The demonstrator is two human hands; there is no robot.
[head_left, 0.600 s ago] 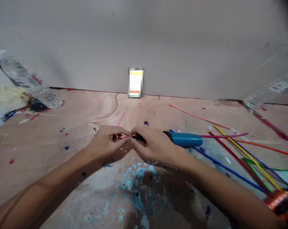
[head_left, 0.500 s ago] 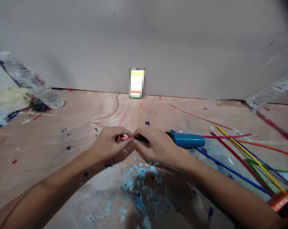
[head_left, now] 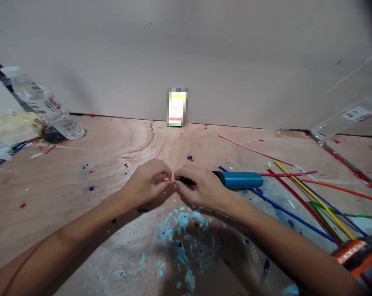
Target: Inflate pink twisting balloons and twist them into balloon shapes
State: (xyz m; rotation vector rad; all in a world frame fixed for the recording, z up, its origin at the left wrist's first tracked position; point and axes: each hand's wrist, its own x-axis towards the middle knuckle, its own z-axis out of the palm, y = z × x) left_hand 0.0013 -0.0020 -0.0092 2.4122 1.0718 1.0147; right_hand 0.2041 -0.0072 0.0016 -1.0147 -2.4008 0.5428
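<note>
Near the middle of the table, my left hand [head_left: 149, 179] pinches a thin pink strip [head_left: 169, 179]. A part of pink strip [head_left: 159, 151] also shows just beyond that hand. My right hand [head_left: 201, 186] is closed at the strip's other side, its fingertips almost touching those of my left hand. A dark object [head_left: 186, 180] shows between the right thumb and fingers; how it is held is partly hidden. Right behind the right hand lies a blue-handled tool [head_left: 243, 180], its black end partly covered by the hand.
A phone [head_left: 177, 107] leans on the wall. Plastic bottles stand tilted at left [head_left: 47, 105] and right [head_left: 343, 122]. Coloured strips, including a yellow one [head_left: 315, 201], lie at right beside an orange and black object [head_left: 355, 255]. A wrapped yellowish item [head_left: 17, 126] sits at left.
The hands have shifted slightly, and less of the pink strip shows between them. The view has moved a little, bringing more of the orange and black object into sight.
</note>
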